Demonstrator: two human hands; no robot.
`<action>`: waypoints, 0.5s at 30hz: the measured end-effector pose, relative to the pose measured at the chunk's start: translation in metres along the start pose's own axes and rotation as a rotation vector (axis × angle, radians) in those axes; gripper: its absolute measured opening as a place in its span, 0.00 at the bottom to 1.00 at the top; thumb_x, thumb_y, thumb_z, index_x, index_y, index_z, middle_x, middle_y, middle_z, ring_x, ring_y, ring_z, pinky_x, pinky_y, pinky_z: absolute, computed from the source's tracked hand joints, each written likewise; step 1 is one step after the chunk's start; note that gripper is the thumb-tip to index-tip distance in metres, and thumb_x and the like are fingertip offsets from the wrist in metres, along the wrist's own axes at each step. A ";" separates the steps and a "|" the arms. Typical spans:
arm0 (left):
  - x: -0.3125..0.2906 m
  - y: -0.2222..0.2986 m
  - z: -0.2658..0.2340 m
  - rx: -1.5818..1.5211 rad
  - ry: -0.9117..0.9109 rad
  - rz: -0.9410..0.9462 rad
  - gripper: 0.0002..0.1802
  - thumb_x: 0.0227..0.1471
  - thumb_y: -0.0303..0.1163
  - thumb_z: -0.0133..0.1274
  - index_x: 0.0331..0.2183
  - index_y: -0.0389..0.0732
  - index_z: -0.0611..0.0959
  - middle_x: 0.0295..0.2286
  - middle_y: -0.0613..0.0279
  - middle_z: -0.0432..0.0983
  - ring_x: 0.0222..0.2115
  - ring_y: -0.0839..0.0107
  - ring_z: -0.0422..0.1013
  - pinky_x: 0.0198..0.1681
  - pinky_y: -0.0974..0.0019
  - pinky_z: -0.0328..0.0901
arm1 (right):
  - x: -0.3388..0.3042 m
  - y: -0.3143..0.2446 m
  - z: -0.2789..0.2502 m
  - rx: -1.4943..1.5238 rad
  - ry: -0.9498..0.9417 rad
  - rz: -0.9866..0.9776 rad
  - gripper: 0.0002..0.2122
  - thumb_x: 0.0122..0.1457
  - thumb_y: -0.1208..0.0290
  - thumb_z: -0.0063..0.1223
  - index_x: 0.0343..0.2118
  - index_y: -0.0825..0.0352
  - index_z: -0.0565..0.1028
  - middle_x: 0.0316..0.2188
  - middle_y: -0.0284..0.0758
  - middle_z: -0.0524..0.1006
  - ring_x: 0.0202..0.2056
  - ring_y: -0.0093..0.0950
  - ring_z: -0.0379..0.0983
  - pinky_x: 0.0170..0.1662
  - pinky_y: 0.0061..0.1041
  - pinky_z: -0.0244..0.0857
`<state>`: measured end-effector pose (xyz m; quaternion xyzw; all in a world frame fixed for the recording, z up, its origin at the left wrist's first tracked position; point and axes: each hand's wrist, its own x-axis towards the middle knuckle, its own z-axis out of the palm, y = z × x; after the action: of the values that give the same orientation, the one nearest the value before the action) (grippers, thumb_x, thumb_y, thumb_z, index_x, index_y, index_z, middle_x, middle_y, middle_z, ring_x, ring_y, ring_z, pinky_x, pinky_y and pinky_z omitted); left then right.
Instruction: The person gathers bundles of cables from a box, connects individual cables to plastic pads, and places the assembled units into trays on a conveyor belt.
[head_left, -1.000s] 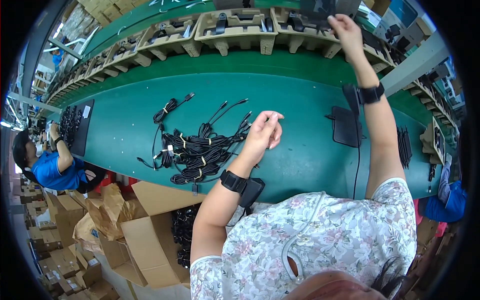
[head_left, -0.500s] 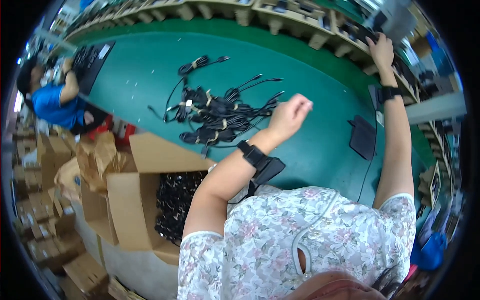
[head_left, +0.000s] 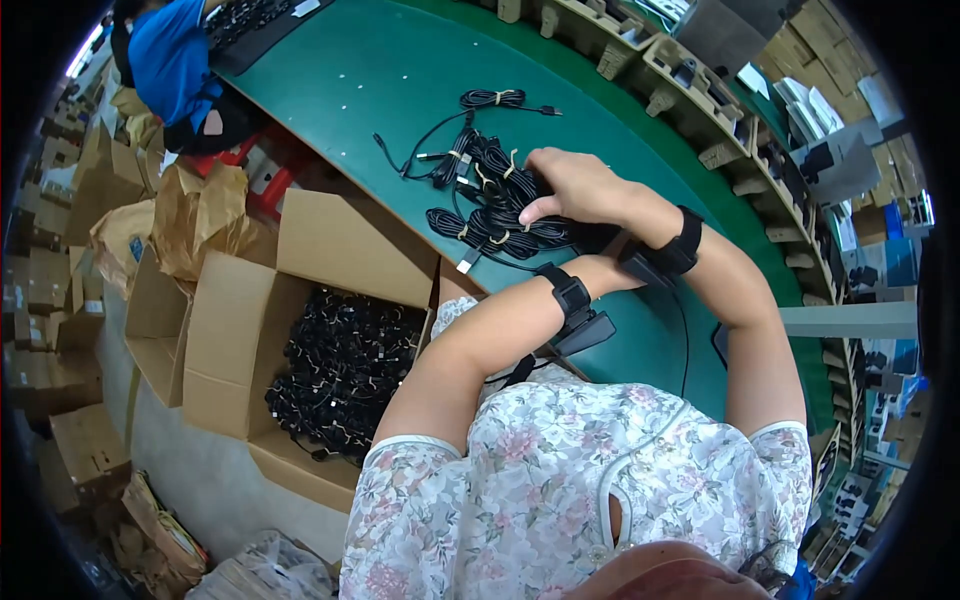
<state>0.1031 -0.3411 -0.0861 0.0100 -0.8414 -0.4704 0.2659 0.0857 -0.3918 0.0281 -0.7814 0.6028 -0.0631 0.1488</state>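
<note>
Several bundled black cables (head_left: 500,195) with light ties lie in a heap on the green table (head_left: 390,60). Over the right side of this heap reaches my right hand (head_left: 575,185). Its thumb and fingers are spread apart in a C shape against the bundles, with the fingertips partly hidden. My left hand (head_left: 618,272) is beneath my right wrist, which hides its fingers; whether it holds anything does not show. Both wrists wear black straps with dark boxes. A single coiled cable (head_left: 493,98) lies at the heap's far end.
An open cardboard box (head_left: 230,330), its inside full of black cables (head_left: 340,370), stands left of the table. A beige rack (head_left: 700,90) curves along the far edge. A grey post (head_left: 850,320) juts in at right. A co-worker in blue (head_left: 170,60) sits at upper left.
My right hand has come from the rack at far right down to the cable heap. My left hand has slipped under my right wrist. The whole view has turned.
</note>
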 end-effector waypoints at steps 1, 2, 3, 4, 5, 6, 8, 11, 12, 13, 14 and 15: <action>0.003 -0.001 -0.001 0.000 0.013 0.005 0.16 0.54 0.38 0.46 0.44 0.43 0.74 0.42 0.57 0.73 0.46 0.64 0.68 0.52 0.62 0.60 | 0.003 0.002 0.000 0.205 0.038 0.045 0.23 0.49 0.49 0.56 0.40 0.64 0.72 0.33 0.40 0.74 0.36 0.37 0.72 0.39 0.33 0.67; 0.006 -0.002 -0.002 0.076 -0.076 -0.038 0.17 0.54 0.39 0.45 0.45 0.43 0.73 0.44 0.58 0.72 0.47 0.66 0.67 0.53 0.63 0.58 | 0.006 0.002 0.000 0.411 0.076 0.092 0.23 0.49 0.47 0.55 0.39 0.64 0.72 0.33 0.41 0.74 0.37 0.39 0.72 0.39 0.34 0.67; 0.009 -0.003 -0.003 0.151 -0.167 -0.082 0.18 0.54 0.39 0.45 0.45 0.43 0.72 0.45 0.60 0.71 0.48 0.67 0.66 0.55 0.64 0.57 | 0.007 0.002 0.003 0.401 0.070 0.088 0.23 0.49 0.47 0.55 0.39 0.64 0.72 0.33 0.41 0.74 0.37 0.39 0.72 0.39 0.34 0.67; 0.011 -0.004 -0.004 0.226 -0.259 -0.127 0.19 0.54 0.40 0.45 0.46 0.43 0.72 0.46 0.62 0.70 0.49 0.69 0.65 0.56 0.65 0.56 | 0.008 0.001 0.008 0.319 0.120 0.072 0.22 0.49 0.49 0.55 0.39 0.64 0.72 0.34 0.41 0.74 0.37 0.39 0.72 0.39 0.34 0.67; 0.011 -0.006 -0.002 0.224 -0.251 -0.125 0.19 0.54 0.40 0.45 0.46 0.43 0.72 0.46 0.62 0.70 0.49 0.69 0.65 0.56 0.65 0.56 | 0.008 0.000 0.012 0.239 0.171 0.056 0.21 0.50 0.51 0.55 0.39 0.63 0.72 0.34 0.41 0.74 0.38 0.39 0.72 0.40 0.34 0.67; 0.008 -0.012 0.004 -0.295 -0.173 -0.144 0.18 0.54 0.40 0.45 0.46 0.43 0.72 0.46 0.61 0.70 0.50 0.69 0.65 0.56 0.65 0.56 | 0.008 -0.002 0.014 0.160 0.225 0.041 0.20 0.50 0.52 0.55 0.38 0.63 0.72 0.34 0.40 0.74 0.39 0.39 0.71 0.40 0.34 0.67; 0.004 -0.025 0.016 -1.330 -0.005 -0.163 0.18 0.54 0.40 0.45 0.45 0.44 0.73 0.46 0.59 0.70 0.50 0.68 0.64 0.57 0.65 0.55 | 0.009 0.003 0.014 0.072 0.239 0.030 0.19 0.50 0.55 0.55 0.39 0.63 0.72 0.34 0.40 0.74 0.39 0.39 0.71 0.40 0.34 0.67; 0.011 -0.057 0.023 -0.143 0.094 0.171 0.18 0.53 0.40 0.47 0.45 0.43 0.73 0.42 0.57 0.73 0.47 0.67 0.67 0.53 0.63 0.60 | 0.019 0.009 0.018 -0.086 0.259 -0.018 0.16 0.50 0.60 0.54 0.40 0.62 0.72 0.34 0.39 0.73 0.38 0.38 0.71 0.41 0.34 0.66; 0.013 -0.064 0.024 0.454 0.132 0.321 0.18 0.52 0.39 0.47 0.44 0.43 0.73 0.40 0.56 0.75 0.45 0.66 0.69 0.51 0.63 0.62 | 0.016 0.021 0.014 -0.127 0.228 -0.001 0.16 0.49 0.62 0.53 0.40 0.62 0.72 0.34 0.39 0.73 0.38 0.37 0.71 0.41 0.34 0.66; 0.019 -0.054 0.022 0.444 0.122 0.340 0.18 0.52 0.39 0.47 0.44 0.43 0.73 0.40 0.56 0.75 0.45 0.66 0.69 0.51 0.63 0.62 | 0.006 0.041 0.007 -0.173 0.202 0.039 0.16 0.48 0.64 0.52 0.41 0.62 0.72 0.34 0.39 0.73 0.38 0.37 0.71 0.41 0.34 0.66; 0.023 -0.030 0.011 0.371 0.019 0.157 0.18 0.52 0.39 0.48 0.44 0.42 0.73 0.38 0.56 0.76 0.42 0.64 0.71 0.47 0.61 0.63 | -0.006 0.059 -0.001 -0.180 0.213 0.059 0.16 0.48 0.64 0.52 0.41 0.62 0.72 0.34 0.39 0.73 0.38 0.37 0.71 0.41 0.34 0.66; 0.027 -0.005 0.000 0.298 -0.087 -0.024 0.18 0.52 0.39 0.48 0.43 0.41 0.73 0.35 0.56 0.77 0.39 0.62 0.72 0.43 0.59 0.65 | -0.019 0.076 -0.009 -0.226 0.173 0.157 0.14 0.50 0.64 0.52 0.39 0.62 0.72 0.34 0.38 0.74 0.38 0.36 0.72 0.41 0.33 0.67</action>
<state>0.0792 -0.3511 -0.0780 0.0394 -0.9124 -0.3434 0.2192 0.0076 -0.3924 0.0145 -0.7354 0.6757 -0.0500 0.0121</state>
